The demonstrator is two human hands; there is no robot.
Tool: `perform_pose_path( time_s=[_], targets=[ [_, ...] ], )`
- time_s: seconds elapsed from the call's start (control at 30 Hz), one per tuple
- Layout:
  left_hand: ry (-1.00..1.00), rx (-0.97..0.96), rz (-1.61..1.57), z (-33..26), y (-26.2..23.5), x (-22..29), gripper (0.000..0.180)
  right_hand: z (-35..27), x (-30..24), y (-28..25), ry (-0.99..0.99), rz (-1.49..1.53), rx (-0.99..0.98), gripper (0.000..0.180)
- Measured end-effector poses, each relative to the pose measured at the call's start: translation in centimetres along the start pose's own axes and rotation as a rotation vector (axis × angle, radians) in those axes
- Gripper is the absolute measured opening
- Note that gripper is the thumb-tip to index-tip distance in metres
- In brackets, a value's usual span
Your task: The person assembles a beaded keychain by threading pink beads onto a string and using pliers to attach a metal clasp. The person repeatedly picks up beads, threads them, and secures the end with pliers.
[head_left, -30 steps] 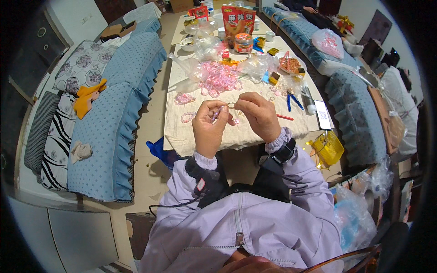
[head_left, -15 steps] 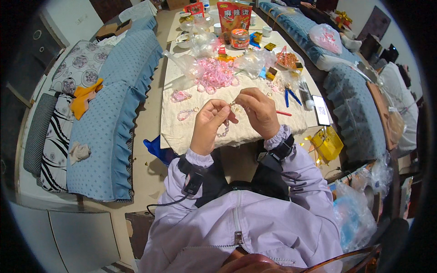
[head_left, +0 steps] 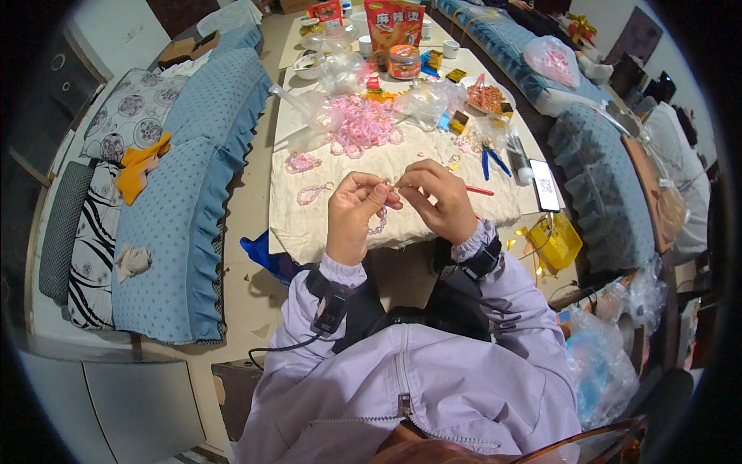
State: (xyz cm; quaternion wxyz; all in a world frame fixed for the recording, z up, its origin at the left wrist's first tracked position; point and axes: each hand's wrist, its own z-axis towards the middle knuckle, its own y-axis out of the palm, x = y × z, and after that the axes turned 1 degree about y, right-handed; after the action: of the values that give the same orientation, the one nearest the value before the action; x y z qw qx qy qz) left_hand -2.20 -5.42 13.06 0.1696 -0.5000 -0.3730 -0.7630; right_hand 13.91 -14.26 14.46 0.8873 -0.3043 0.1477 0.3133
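Over the front of the cloth-covered table, my left hand (head_left: 352, 216) pinches a beaded bracelet (head_left: 379, 222), whose pale beads dangle below the fingers. Something small and gold shows at the fingertips. My right hand (head_left: 442, 204) meets it there, thumb and fingers pinched; whatever they grip is too small to make out. Left of my hands lies a pink beaded bracelet (head_left: 310, 194) with a gold clasp, and behind it a small bundle of pink beads (head_left: 302, 162). A large heap of pink beaded strands (head_left: 363, 124) sits farther back.
Blue-handled pliers (head_left: 495, 161), a red pen-like stick (head_left: 479, 190) and a lit phone (head_left: 545, 185) lie to the right. Plastic bags (head_left: 423, 106), a jar (head_left: 404, 62) and a red food pouch (head_left: 393, 25) stand behind. Blue-covered sofas (head_left: 166, 224) flank the table.
Both hands have come slightly nearer to me, and the right hand's fingers have lowered toward the left fingertips. The bracelet is still hanging from my left hand.
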Motion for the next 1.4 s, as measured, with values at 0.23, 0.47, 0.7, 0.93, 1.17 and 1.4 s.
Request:
perform_pose_path(
  time_s=[0.23,0.47,0.7,0.93,1.17,1.4],
  targets=[
    [0.028,0.024,0.097,-0.4,0.8,0.2,0.014,-0.1,-0.3,0.6,0.286,0.296,0.003,0.008],
    [0.029,-0.004,0.181,-0.6,0.8,-0.1,0.013,-0.6,-0.4,0.3,0.304,0.278,-0.033,0.009],
    [-0.109,-0.163,0.182,-1.3,-0.1,-0.3,0.025,-1.9,-0.5,0.1,0.335,0.308,-0.132,0.009],
    [-0.548,-0.342,0.103,-2.1,-2.8,-2.7,0.025,-5.1,0.2,0.1,0.359,0.334,-0.194,0.009],
    [-0.725,-0.285,-0.201,-2.0,-2.5,-4.7,0.019,-6.6,1.5,-0.3,0.376,0.349,-0.245,0.015],
    [-0.421,-0.165,0.019,-1.2,-1.7,-4.6,0.016,-7.9,5.1,-1.4,0.315,-0.145,-0.149,0.026]
  ],
)
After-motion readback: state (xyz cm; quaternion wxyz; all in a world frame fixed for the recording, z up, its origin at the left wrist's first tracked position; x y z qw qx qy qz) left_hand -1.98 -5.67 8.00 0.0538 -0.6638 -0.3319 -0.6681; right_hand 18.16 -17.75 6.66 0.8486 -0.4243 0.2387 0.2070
